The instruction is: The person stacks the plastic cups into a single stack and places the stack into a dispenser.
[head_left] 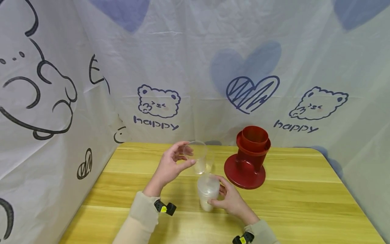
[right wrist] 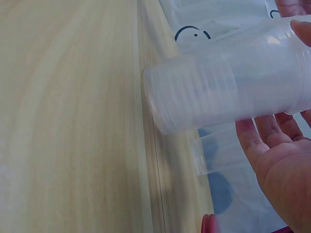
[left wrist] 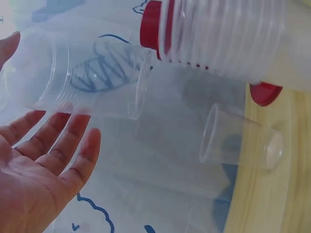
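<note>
Left hand: my left hand (head_left: 170,166) holds a single clear cup (head_left: 196,156) up above the table (head_left: 304,200), thumb and fingertips lightly curled round its wall. In the left wrist view the fingers (left wrist: 58,145) lie under the cup's side — a light grip that does not crush it.

Right hand: my right hand (head_left: 231,200) wraps the stack of nested clear cups (head_left: 208,195), fingers round its side near the base. I judge the hold is firm so the stack stays put on the table.

Single cup: it sits just above and to the left of the stack's top, mouth upward, apart from the stack as far as I can tell.

Third cup: another clear cup (left wrist: 240,143) stands on the table just behind the stack — loose, touched by neither hand.

Red holder: a red stand (head_left: 248,159) with a round base sits near the far edge, to the right of my hands, its tube open at the top.

Surroundings: a printed cloth backdrop (head_left: 158,105) with bears and hearts hangs behind the table.
</note>
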`<state>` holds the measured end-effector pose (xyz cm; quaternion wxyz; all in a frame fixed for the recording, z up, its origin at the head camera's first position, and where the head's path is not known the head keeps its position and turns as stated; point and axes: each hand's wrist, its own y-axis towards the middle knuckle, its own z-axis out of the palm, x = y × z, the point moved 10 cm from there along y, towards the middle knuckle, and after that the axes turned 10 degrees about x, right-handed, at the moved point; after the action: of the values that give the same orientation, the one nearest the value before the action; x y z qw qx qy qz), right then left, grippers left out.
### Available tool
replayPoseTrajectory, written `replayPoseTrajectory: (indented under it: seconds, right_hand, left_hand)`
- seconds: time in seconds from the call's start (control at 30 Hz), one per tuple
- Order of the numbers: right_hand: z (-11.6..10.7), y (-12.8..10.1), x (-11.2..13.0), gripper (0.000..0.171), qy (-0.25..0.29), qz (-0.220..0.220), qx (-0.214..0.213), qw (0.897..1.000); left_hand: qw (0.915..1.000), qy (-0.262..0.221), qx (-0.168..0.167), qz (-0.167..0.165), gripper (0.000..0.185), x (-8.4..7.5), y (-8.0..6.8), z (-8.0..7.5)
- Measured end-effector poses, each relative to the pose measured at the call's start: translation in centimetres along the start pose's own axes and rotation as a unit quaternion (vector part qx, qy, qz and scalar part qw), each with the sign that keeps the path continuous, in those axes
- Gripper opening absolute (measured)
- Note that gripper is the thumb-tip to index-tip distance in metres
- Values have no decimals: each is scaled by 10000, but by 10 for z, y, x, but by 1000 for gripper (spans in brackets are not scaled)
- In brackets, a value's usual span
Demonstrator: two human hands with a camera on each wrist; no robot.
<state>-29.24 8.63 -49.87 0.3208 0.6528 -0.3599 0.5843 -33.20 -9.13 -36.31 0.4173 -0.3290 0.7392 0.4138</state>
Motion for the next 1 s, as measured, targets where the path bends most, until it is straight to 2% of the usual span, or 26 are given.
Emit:
replayPoseTrajectory:
  seconds: [0.2,0.37,0.67,1.0]
  right_hand:
    - [0,0,-1,76,24,-65,15,10000]
    - [0,1,-1,77,-3,-132,26,9999]
    - [1,1,-2,76,76,-137,76,9998]
    - [1,1,0,77,70,-143,132,9998]
  left_hand:
    - [9990,40,386,215,56,-14,-1,10]
    - [9975,23,641,289,56,-20,-2,18]
    - [9938,-100,1028,420,55,-21,-4,31]
    - [9912,-202,1250,397,54,-15,-6,39]
